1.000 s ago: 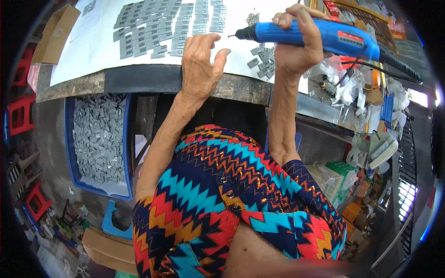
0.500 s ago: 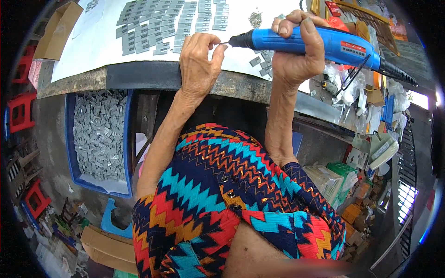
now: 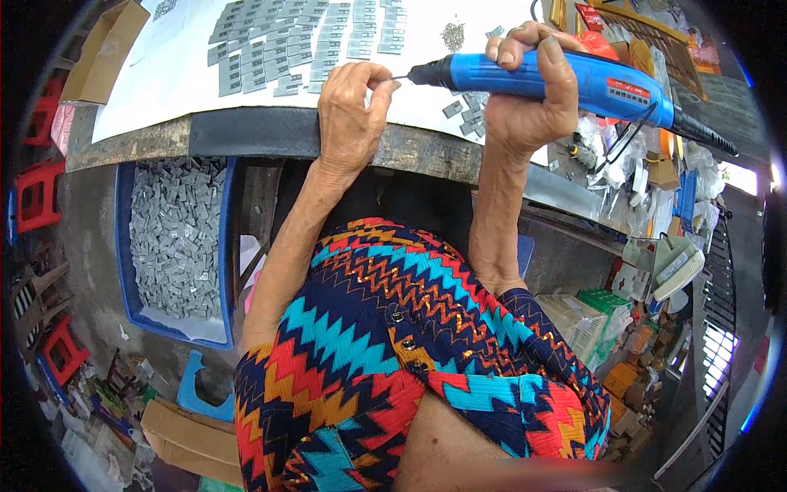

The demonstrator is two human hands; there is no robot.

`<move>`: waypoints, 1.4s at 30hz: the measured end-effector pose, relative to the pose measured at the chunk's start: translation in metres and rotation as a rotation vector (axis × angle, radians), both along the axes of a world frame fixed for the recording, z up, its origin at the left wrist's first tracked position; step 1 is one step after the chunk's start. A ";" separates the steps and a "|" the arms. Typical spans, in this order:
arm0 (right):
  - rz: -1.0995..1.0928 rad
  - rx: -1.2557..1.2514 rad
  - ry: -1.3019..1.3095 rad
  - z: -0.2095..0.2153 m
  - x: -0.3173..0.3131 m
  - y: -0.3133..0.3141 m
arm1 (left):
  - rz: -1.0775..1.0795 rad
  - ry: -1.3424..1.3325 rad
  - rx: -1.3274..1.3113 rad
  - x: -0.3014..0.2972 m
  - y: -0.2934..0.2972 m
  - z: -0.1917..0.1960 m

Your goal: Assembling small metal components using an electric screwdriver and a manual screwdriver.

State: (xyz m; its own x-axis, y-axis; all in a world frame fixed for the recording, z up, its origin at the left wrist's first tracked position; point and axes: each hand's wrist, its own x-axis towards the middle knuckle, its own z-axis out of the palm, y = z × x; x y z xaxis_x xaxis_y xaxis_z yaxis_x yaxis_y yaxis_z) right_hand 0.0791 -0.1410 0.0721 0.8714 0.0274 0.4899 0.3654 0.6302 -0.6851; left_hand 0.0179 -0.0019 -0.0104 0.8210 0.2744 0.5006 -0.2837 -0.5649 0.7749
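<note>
My right hand (image 3: pixel 533 90) is wrapped round a blue electric screwdriver (image 3: pixel 525 75), held level over the table with its black nose toward the left. The screwdriver's thin bit (image 3: pixel 399 78) reaches the fingertips of my left hand (image 3: pixel 352 107). Those fingers are pinched together at the bit's end; whatever they hold there is too small or too hidden to make out. Beyond my left hand, rows of flat grey plastic pieces (image 3: pixel 275 45) lie on white paper. A small heap of tiny metal screws (image 3: pixel 452 35) sits past the screwdriver, and several loose grey pieces (image 3: pixel 469 115) lie below it.
Under the table's worn front edge (image 3: pixel 262 135), a blue bin (image 3: pixel 121 246) holds many grey pieces. An open cardboard box (image 3: pixel 106 53) stands at the far left. Plastic bags and clutter (image 3: pixel 623 156) crowd the right side. Red stools (image 3: pixel 39 197) stand on the left floor.
The screwdriver has shifted slightly right and down with my right hand, and more of its bit shows beside my left fingers. My left hand has barely moved, still pinched.
</note>
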 end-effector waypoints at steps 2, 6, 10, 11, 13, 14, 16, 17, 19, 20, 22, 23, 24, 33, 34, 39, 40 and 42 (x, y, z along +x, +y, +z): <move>0.022 0.012 -0.001 0.000 0.001 -0.004 | -0.011 0.027 -0.056 -0.002 0.001 0.003; 0.051 0.039 -0.019 0.003 0.000 -0.006 | -0.039 0.058 -0.118 -0.003 0.003 0.004; 0.072 0.050 0.006 0.003 0.000 -0.006 | -0.088 0.096 -0.217 -0.004 0.005 0.002; 0.063 0.043 -0.001 0.003 0.000 -0.005 | -0.097 0.091 -0.225 -0.004 0.005 0.002; 0.053 0.035 -0.010 0.003 -0.001 -0.005 | -0.101 0.092 -0.207 -0.005 0.005 0.002; 0.062 0.036 -0.006 0.003 0.000 -0.006 | -0.105 0.092 -0.188 -0.005 0.005 0.002; 0.071 0.036 -0.001 0.003 0.000 -0.007 | -0.110 0.089 -0.185 -0.005 0.006 0.001; 0.074 0.033 -0.001 0.003 0.000 -0.007 | -0.116 0.086 -0.181 -0.005 0.006 0.000; 0.080 0.029 -0.002 0.003 0.000 -0.006 | -0.114 0.094 -0.181 -0.007 0.006 0.002; 0.072 0.026 -0.002 0.003 -0.001 -0.006 | -0.112 0.102 -0.182 -0.007 0.006 0.003; 0.053 0.019 -0.008 0.005 -0.001 -0.008 | -0.133 0.112 -0.184 -0.006 0.005 0.005; 0.036 0.008 -0.010 0.007 -0.001 -0.009 | -0.149 0.124 -0.185 -0.005 0.004 0.006; 0.032 0.003 -0.007 0.005 -0.001 -0.008 | -0.141 0.126 -0.183 -0.006 0.005 0.004; 0.054 0.037 0.044 0.006 -0.003 -0.004 | -0.152 0.072 -0.127 -0.004 0.007 0.000; 0.054 0.037 0.044 0.006 -0.003 -0.004 | -0.153 0.073 -0.123 -0.004 0.007 0.000; 0.022 -0.023 0.023 0.006 -0.003 -0.003 | -0.161 0.085 -0.126 -0.005 0.007 -0.001; 0.022 -0.024 0.023 0.006 -0.003 -0.002 | -0.161 0.085 -0.119 -0.005 0.007 -0.001; 0.022 -0.034 0.026 0.006 -0.004 -0.001 | -0.159 0.085 -0.113 -0.005 0.007 -0.001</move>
State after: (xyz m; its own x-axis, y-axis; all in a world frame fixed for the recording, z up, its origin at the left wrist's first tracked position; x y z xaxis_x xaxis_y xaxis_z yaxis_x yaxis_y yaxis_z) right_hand 0.0755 -0.1418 0.0785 0.8826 0.0624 0.4659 0.3340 0.6142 -0.7150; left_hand 0.0128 0.0053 -0.0111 0.8966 0.1882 0.4008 -0.2930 -0.4267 0.8557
